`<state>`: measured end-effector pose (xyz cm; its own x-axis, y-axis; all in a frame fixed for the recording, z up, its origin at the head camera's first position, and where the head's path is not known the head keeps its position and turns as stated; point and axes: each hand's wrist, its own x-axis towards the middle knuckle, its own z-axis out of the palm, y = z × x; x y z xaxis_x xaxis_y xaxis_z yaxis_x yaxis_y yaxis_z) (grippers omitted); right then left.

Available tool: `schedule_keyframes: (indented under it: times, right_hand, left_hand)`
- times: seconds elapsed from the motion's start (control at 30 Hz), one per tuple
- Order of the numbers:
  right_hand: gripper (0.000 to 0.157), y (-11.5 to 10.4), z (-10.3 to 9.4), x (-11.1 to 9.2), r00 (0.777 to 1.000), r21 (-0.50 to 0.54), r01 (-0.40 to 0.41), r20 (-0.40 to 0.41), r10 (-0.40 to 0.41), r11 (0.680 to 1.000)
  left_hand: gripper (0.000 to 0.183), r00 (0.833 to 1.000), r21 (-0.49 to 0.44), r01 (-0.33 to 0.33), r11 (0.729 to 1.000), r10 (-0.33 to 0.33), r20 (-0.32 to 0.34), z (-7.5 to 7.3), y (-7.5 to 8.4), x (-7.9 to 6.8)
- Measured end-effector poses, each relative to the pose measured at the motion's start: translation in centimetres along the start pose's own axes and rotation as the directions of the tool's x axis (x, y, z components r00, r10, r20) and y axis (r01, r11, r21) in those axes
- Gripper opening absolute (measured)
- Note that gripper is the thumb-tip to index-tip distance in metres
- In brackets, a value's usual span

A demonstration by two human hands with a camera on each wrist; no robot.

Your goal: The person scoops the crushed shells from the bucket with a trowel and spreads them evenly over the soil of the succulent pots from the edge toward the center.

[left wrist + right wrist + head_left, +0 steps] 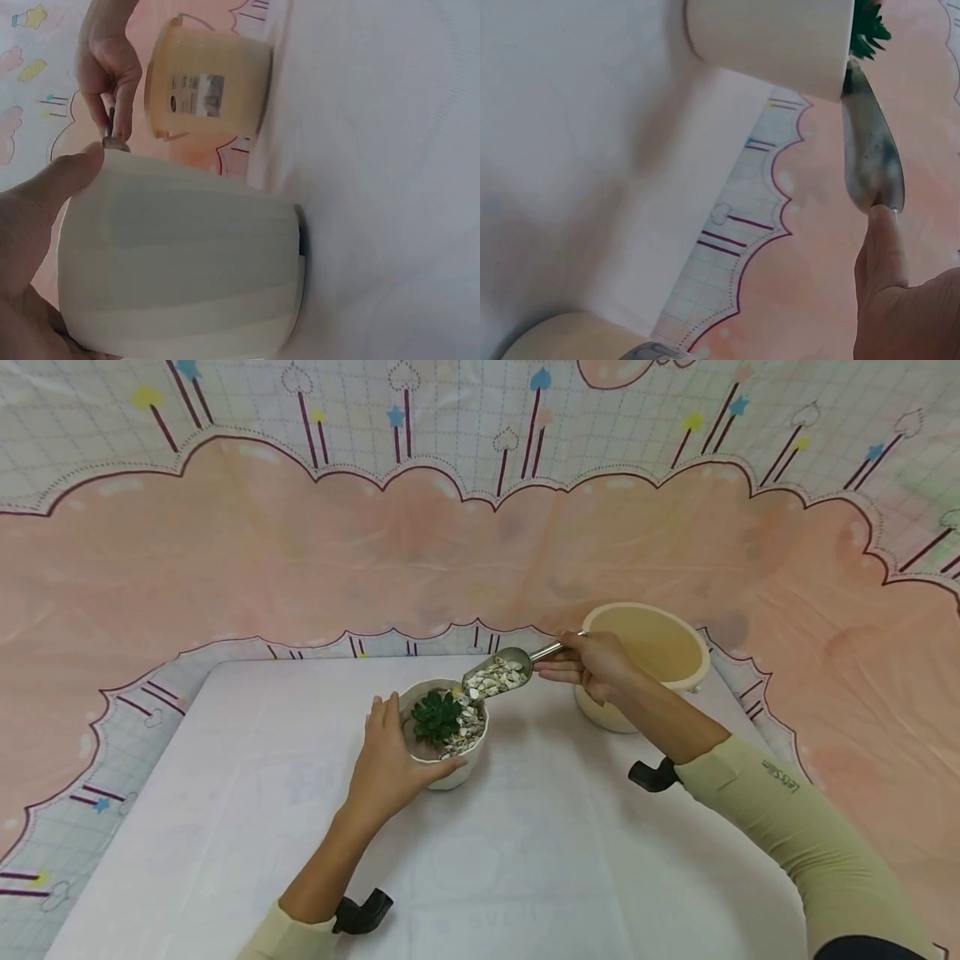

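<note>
My left hand point(390, 768) grips a white flower pot point(448, 774) around its side, thumb near the front and fingers at the far left rim. Inside the pot sits a green succulent point(437, 717), with pale stone chips point(467, 732) lying along its right side. The right hand point(600, 666) holds a metal scoop point(517, 657) by its handle. More pale chips point(497, 678) fill the scoop, whose tip is right at the pot's right rim. In the right wrist view the scoop point(874, 154) slants against the rim beside the leaves.
A cream bucket point(607, 717) stands to the right of the pot, behind my right forearm; a label point(196, 95) shows on its side in the left wrist view. White cloth covers the table point(300, 727). A pink patterned sheet point(337, 560) hangs behind.
</note>
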<state>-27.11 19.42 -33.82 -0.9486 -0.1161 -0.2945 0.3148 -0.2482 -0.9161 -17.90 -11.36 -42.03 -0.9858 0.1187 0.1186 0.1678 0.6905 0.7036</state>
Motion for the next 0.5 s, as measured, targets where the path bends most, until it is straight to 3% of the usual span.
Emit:
schedule_keyframes:
  times: [0.1, 0.27, 0.5]
  right_hand:
    - [0.028, 0.0, 0.0, 0.1, 1.0, 0.0, -0.002, -0.002, 0.002, 1.0]
    - [0.028, 0.0, -0.2, 0.1, 1.0, 0.011, -0.007, -0.007, 0.007, 1.0]
    - [0.028, 0.0, -0.5, 0.2, 1.0, 0.02, 0.006, 0.005, -0.007, 1.0]
  left_hand:
    - [0.13, 1.0, -0.01, -0.028, 1.0, 0.028, -0.005, 0.0, -0.3, 0.2]
    - [0.129, 0.994, -0.038, -0.088, 0.995, 0.09, 0.058, -0.6, -1.3, 0.9]
    - [0.129, 0.989, -0.081, -0.091, 0.993, 0.1, 0.109, -1.2, -1.4, 1.3]
